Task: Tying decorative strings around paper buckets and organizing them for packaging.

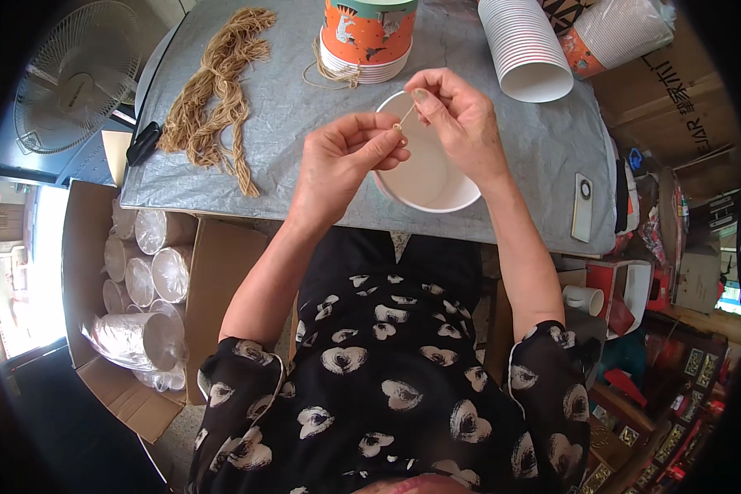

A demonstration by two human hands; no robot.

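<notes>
A short length of tan string (pixel 406 115) sat just above centre frame, stretched over a white paper cup (pixel 424 177) at the table's near edge. The left hand (pixel 342 160) pinched its lower end between thumb and forefinger; the right hand (pixel 457 111) pinched the upper end, fingers closed. A bundle of tan cords (pixel 218 90) lay at upper left on the grey table cover (pixel 305 107).

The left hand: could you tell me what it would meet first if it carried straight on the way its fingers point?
Most likely the right hand, whose fingertips hold the same string close by.
</notes>
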